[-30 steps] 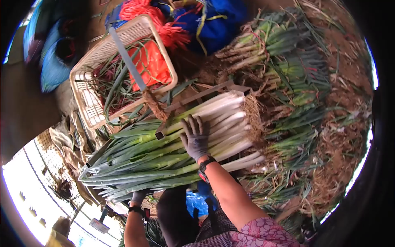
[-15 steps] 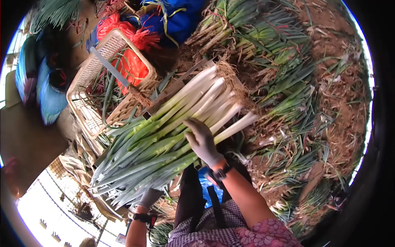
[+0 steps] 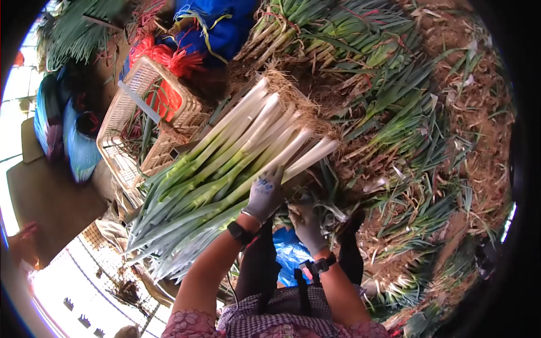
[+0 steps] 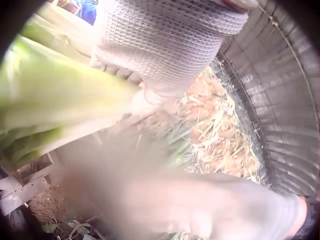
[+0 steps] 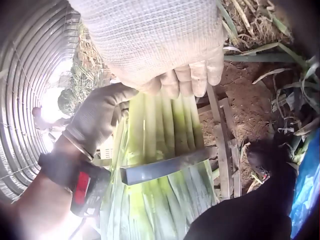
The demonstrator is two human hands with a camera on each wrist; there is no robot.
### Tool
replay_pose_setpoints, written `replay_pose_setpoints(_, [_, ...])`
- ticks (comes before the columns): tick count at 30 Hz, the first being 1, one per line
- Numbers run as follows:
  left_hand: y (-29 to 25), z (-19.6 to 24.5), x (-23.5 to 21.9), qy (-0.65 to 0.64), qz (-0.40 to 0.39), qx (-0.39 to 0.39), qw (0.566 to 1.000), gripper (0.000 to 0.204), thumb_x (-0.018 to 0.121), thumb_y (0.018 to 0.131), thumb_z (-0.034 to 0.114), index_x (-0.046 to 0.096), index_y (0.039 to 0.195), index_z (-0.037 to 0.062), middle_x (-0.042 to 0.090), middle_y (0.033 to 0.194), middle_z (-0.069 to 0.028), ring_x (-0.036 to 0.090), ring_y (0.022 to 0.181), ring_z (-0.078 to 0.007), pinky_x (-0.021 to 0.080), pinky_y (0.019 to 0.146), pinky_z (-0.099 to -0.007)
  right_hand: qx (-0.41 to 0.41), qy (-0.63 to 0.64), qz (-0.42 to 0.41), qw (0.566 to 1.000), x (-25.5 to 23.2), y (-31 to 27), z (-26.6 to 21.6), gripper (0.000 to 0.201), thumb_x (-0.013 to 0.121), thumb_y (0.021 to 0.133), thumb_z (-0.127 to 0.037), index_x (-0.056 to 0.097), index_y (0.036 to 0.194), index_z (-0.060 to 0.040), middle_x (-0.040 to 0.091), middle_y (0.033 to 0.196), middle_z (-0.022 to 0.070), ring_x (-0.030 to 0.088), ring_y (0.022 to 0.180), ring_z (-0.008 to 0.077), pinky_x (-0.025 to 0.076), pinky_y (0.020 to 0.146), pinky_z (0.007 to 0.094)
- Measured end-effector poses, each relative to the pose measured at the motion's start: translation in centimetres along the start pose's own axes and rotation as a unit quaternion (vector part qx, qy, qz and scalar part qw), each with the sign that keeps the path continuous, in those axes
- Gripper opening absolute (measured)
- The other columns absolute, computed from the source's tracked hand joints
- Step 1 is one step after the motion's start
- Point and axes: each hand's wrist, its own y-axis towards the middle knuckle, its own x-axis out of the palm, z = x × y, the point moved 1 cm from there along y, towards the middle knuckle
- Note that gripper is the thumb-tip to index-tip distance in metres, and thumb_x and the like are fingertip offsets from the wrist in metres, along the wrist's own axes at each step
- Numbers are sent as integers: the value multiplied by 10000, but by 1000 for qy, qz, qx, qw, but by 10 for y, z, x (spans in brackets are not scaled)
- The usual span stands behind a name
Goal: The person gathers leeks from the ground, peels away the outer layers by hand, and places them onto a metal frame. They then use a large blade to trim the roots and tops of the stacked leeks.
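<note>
- The hands swap roles. In the two earlier head views the right hand lies on the leeks (image 3: 234,163) and the left hand is low by their leaves; now the left hand (image 3: 264,197) is up on the pale green stems, and the right hand (image 3: 308,226) is off them, just beyond the lower edge of the row.
- This probably means that the left hand now does the steadying while the right is freed; the leeks look merely held, with no tie visible on them.
- The left hand grips the near edge of the leeks, thumb and bent fingers round it in the right wrist view. The right hand's fingers are loosely bent, with nothing visible in them.
- The leeks fill the middle of the head view, below and right of the basket (image 3: 115,121). In the right wrist view a metal bar (image 5: 165,169) crosses over them.
- Their long axis runs diagonally: root ends (image 3: 298,107) toward the upper right, leaves (image 3: 169,236) toward the lower left. It slants more steeply than in the first head view, but the basket shifts too, so the head's turning may explain that.
- In the right wrist view the axis is near upright, leaves downward. In the left wrist view the root ends are out of sight.
</note>
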Motion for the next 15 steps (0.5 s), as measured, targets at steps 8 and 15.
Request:
replay_pose_setpoints(8, [25, 3, 50, 104, 101, -14, 989, 567, 613, 719, 85, 445, 1259, 53, 486, 1275, -178, 526, 1058, -374, 454, 838, -467, -15, 14, -59, 998, -29, -22, 91, 175, 615, 840, -144, 651, 1000, -81, 668, 935, 120, 644, 883, 294, 489, 802, 374])
replay_pose_setpoints(15, [44, 20, 49, 154, 113, -4, 982, 408, 620, 766, 178, 537, 1142, 42, 598, 1085, -193, 583, 951, -375, 470, 787, -463, -74, -5, -12, 997, -32, -5, 175, 184, 595, 873, -155, 660, 1014, -56, 673, 942, 132, 658, 845, 268, 506, 725, 343])
